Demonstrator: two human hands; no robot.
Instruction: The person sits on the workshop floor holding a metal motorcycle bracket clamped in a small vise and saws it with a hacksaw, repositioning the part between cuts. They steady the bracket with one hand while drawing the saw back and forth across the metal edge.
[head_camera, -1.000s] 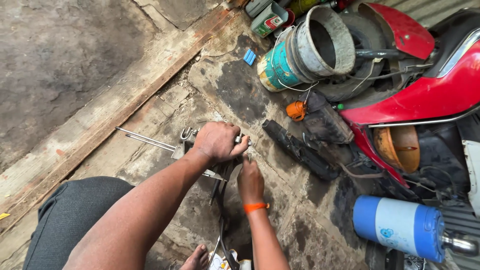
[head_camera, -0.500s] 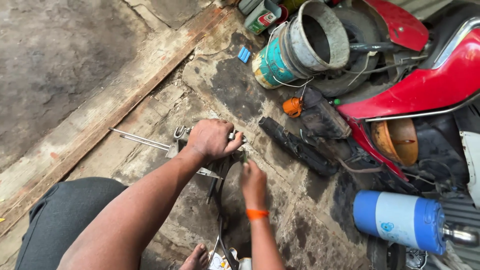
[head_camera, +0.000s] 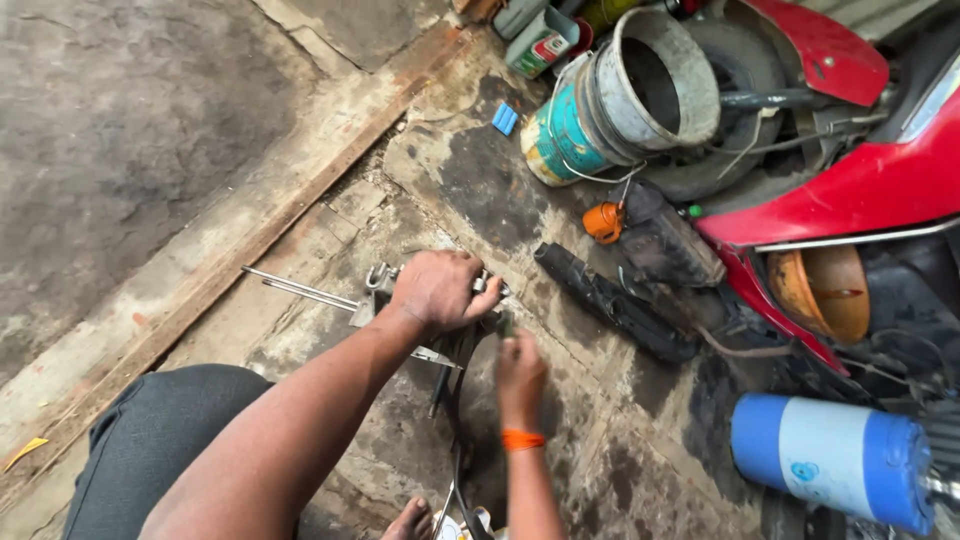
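Observation:
My left hand (head_camera: 440, 289) is closed over a small metal part (head_camera: 385, 278) with shiny lugs, pressing it onto the oily stone floor. Two thin steel rods (head_camera: 297, 290) stick out to the left of it. Just below, my right hand (head_camera: 520, 375), with an orange band at the wrist, pinches a small dark tool or piece right beside the part; what it grips is hidden by the fingers. Dark cables (head_camera: 455, 420) trail from the part toward my bare foot (head_camera: 408, 520).
A red scooter (head_camera: 850, 180) stands at the right with black parts (head_camera: 615, 300) lying beside it. A teal and grey bucket (head_camera: 610, 100) lies tipped at the top. A blue and white cylinder (head_camera: 835, 455) rests at the lower right. A raised stone kerb (head_camera: 250, 230) runs diagonally at the left.
My left hand stays clamped on the metal part. My right hand has shifted slightly up toward it. The view has drifted a little.

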